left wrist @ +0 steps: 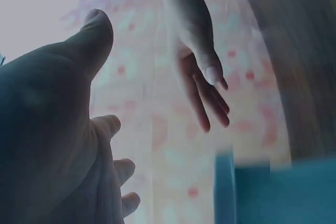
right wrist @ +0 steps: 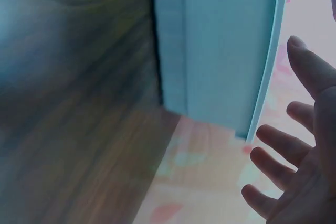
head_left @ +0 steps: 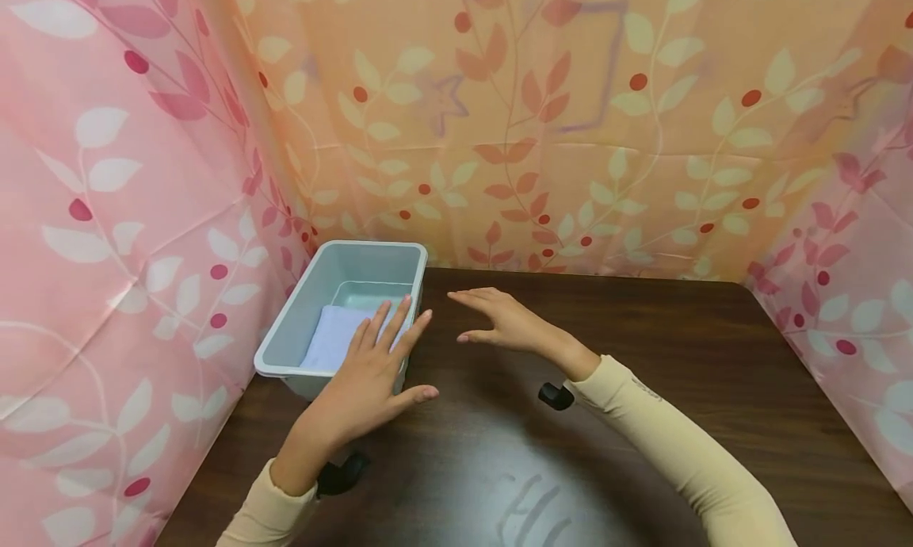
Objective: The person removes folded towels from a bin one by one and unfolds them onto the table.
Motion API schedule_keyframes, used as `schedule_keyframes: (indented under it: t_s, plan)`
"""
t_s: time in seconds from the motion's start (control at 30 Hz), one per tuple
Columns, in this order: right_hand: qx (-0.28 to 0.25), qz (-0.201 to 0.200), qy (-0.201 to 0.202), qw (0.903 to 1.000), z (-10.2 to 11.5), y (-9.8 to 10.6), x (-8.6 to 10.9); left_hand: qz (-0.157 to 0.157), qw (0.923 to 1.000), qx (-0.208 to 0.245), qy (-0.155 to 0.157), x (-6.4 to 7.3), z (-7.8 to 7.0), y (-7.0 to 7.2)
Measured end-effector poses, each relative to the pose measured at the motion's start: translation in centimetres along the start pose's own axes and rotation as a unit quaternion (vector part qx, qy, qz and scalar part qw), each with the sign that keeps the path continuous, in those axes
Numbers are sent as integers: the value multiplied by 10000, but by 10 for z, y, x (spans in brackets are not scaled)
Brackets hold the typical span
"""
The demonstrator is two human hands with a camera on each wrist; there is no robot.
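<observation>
A grey plastic tub [head_left: 288, 321] stands at the left of the dark table, with a folded lavender cloth [head_left: 330, 337] lying inside it. My left hand [head_left: 367, 376] is spread over the tub's near right corner, and its fingers hide part of the rim and cloth. To the right of the tub my right hand [head_left: 517, 321] hovers above the table, fingers straight and pointing left. Both palms are bare in the wrist views, where the left hand [left wrist: 58, 108] and the right hand [right wrist: 299, 156] show loose, parted fingers. The tub's side wall [right wrist: 226, 45] fills the right wrist view's middle.
Floral curtains hang on the left [head_left: 143, 238], at the back [head_left: 513, 135] and on the right [head_left: 863, 325] of the dark wooden table [head_left: 678, 349]. The tub sits close to the left and back curtains. Smudges show on the glossy front of the tabletop.
</observation>
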State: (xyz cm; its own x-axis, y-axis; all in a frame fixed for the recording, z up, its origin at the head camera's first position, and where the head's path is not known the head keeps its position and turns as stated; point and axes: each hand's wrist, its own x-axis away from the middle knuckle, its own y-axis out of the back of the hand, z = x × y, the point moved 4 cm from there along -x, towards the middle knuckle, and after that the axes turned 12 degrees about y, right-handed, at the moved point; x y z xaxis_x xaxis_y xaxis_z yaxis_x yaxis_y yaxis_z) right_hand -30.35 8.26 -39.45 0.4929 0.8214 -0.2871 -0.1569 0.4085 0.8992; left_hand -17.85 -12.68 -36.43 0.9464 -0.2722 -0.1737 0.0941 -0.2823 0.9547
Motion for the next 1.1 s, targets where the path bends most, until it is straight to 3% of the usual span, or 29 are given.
schedule_keyframes:
  t_s: [0.3, 0.6, 0.83, 1.1]
  plan:
    - [-451, -34, 163, 9988, 14, 9, -77, -12, 9928, 164, 1184, 15, 66, 12]
    - [-896, 118, -25, 9959, 18, 11, -142, -320, 9792, 380, 1967, 33, 116, 17]
    - [-1162, 270, -353, 9922, 18, 5, -172, -123, 9681, 286, 2484, 42, 133, 18]
    - [-2033, 12, -728, 9764, 20, -10, -197, -155, 9625, 165, 2704, 48, 140, 19]
